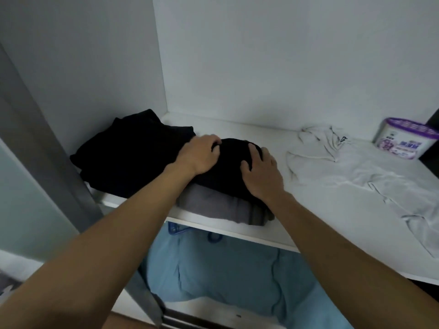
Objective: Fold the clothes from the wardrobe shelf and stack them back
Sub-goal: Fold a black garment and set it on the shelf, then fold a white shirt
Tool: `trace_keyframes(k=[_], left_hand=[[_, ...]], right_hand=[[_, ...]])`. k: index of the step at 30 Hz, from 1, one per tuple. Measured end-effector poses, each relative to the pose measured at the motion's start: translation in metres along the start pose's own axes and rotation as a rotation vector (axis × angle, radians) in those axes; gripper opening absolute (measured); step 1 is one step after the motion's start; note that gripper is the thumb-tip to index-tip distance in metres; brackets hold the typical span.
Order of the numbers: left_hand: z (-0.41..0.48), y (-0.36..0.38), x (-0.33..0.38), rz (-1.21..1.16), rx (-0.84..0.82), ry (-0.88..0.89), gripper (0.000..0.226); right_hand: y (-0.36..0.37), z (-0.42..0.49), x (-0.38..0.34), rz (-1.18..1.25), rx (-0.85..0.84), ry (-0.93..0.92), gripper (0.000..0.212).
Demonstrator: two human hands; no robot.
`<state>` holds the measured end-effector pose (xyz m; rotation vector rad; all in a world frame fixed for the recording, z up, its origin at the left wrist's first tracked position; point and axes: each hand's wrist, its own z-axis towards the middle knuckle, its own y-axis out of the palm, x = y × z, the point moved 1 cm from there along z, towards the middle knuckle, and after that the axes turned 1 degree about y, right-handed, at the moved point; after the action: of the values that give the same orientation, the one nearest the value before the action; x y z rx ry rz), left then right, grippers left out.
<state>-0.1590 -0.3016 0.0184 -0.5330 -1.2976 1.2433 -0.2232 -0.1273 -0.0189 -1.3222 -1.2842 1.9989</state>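
1. White wardrobe shelf point(237, 230), smooth laminate. The stack sits at its left front: a black top point(228, 162) on a folded grey garment point(213, 207), with more black cloth point(128, 148) bunched behind it by the side wall.
2. Left hand point(199, 153) pinches a fold of the black top, fingers curled in. Right hand point(261, 172) lies flat on it, fingers spread, pressing.
3. Risk: the grey garment sits at the shelf lip. A pull toward the person would likely drag the stack onto the blue fabric point(225, 269) below.
4. Risk: the black top is soft, rounded and lumpy, so it may slump sideways.
5. White shirt point(356, 167) lies unfolded, thin and creased, well to the right. A plastic tub point(403, 138) with a purple lid stands beyond it.
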Motion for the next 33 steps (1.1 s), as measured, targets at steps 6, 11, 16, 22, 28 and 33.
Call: trace_keyframes(k=[6,11,16,22,28,33], left_hand=[[-0.006,0.024,-0.02,-0.134,0.027,-0.025,0.037],[-0.005,0.029,-0.022,-0.104,0.019,0.05,0.038],[-0.008,0.018,0.006,0.047,0.155,0.204,0.033],[-0.01,0.013,0.089,-0.194,0.057,0.306,0.025],[-0.003,0.069,0.181,-0.207,-0.239,0.33,0.02],[-0.003,0.134,0.239,-0.143,-0.412,0.251,0.023]], right_hand=[[0.01,0.006,0.007,0.03,0.061,-0.014,0.06],[0.005,0.001,0.007,0.064,0.073,-0.065,0.057],[-0.013,-0.023,0.021,0.138,-0.069,-0.098,0.054],[-0.078,-0.064,0.085,0.174,0.01,0.022,0.026],[-0.152,-0.095,0.197,0.19,0.194,0.293,0.017],[-0.192,-0.106,0.302,0.147,0.232,0.513,0.033]])
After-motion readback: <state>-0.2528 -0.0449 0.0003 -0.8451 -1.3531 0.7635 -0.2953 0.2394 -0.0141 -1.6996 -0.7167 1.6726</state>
